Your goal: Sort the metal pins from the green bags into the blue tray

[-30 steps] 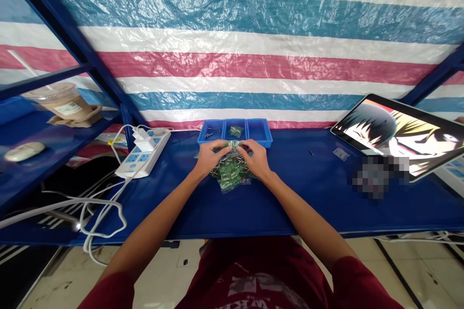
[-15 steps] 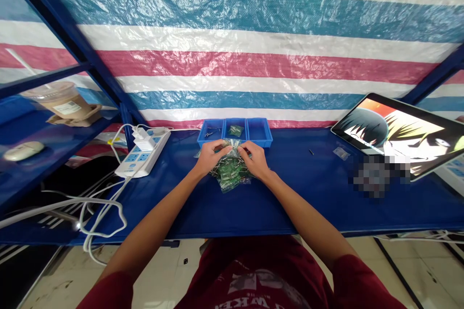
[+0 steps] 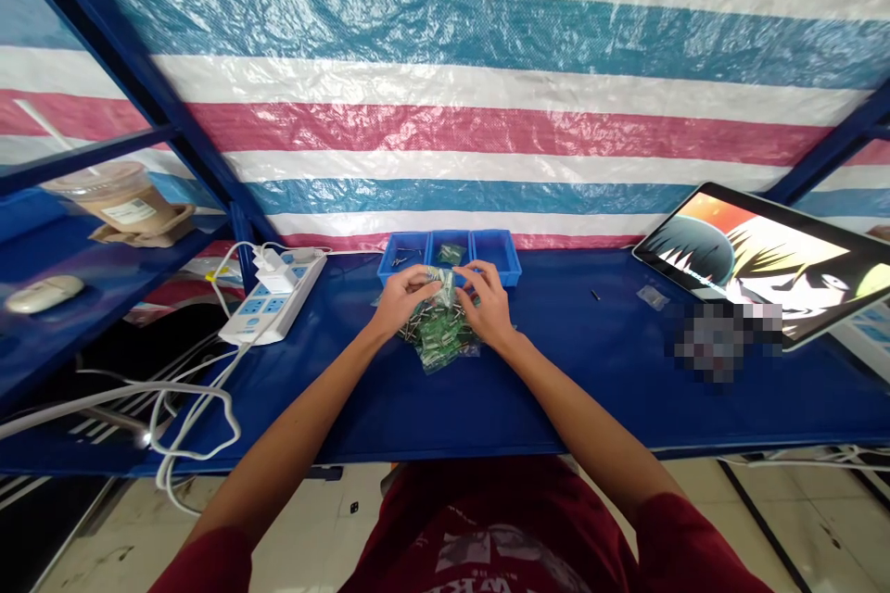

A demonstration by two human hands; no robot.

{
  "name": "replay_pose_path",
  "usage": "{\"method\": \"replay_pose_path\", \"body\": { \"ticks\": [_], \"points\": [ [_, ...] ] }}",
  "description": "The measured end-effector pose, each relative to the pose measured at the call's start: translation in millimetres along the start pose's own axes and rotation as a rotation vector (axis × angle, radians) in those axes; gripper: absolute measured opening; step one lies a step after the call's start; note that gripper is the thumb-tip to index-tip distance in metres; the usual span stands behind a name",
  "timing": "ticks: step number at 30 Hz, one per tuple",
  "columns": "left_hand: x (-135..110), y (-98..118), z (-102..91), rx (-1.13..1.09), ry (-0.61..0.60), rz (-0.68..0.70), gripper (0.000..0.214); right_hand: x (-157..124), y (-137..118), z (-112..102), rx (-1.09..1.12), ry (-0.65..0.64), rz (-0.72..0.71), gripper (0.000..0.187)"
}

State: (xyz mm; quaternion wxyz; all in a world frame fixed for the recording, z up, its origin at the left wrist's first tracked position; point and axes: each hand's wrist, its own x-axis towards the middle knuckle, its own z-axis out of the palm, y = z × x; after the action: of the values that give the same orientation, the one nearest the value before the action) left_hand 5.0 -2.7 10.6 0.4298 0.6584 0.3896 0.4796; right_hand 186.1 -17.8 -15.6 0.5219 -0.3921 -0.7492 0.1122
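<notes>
My left hand (image 3: 403,298) pinches the left side of a small clear plastic bag (image 3: 443,282) between thumb and fingers. On the bag's right side, my right hand (image 3: 487,298) has its fingers curled and its thumb at the edge. What lies inside the bag is too small to make out. Beneath both hands spreads a pile of small green-tinted plastic bags (image 3: 441,338) with thin metal pieces among them. Just behind the hands stands a blue three-compartment tray (image 3: 514,271). Its left compartment has a few thin metal pieces, and a green packet (image 3: 451,254) lies in the middle one.
A white power strip (image 3: 274,296) with cables (image 3: 201,426) lies to the left. On the right are a tablet (image 3: 771,259), a small clear packet (image 3: 652,297), a short dark piece (image 3: 595,295) and a blurred-out object (image 3: 716,343). A drink cup (image 3: 121,195) and mouse (image 3: 45,294) sit on the left shelf.
My right fingers have lifted and spread slightly at the bag, with a wider gap between index finger and thumb. My left hand keeps its pinch. The view has shifted slightly.
</notes>
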Motion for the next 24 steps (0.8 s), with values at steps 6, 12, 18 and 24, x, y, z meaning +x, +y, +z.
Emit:
{"method": "replay_pose_path", "body": {
  "ticks": [6, 12, 18, 24],
  "points": [
    [-1.3, 4.2, 1.4, -0.002, -0.015, -0.004, 0.053, 0.9, 3.4, -0.4, -0.004, -0.013, -0.024, 0.026],
    [-0.7, 3.1, -1.7, 0.157, -0.031, 0.173, 0.046, 1.0, 5.8, 1.5, 0.024, 0.002, -0.006, 0.02],
    [-1.3, -0.5, -1.5, 0.316, 0.016, 0.243, 0.038, 2.2, 3.5, 4.6, 0.06, 0.034, 0.035, 0.024],
    [0.2, -4.0, -0.5, 0.121, 0.031, 0.083, 0.036, 2.3, -2.5, -0.8, 0.127, -0.002, 0.106, 0.031]
  ]
}}
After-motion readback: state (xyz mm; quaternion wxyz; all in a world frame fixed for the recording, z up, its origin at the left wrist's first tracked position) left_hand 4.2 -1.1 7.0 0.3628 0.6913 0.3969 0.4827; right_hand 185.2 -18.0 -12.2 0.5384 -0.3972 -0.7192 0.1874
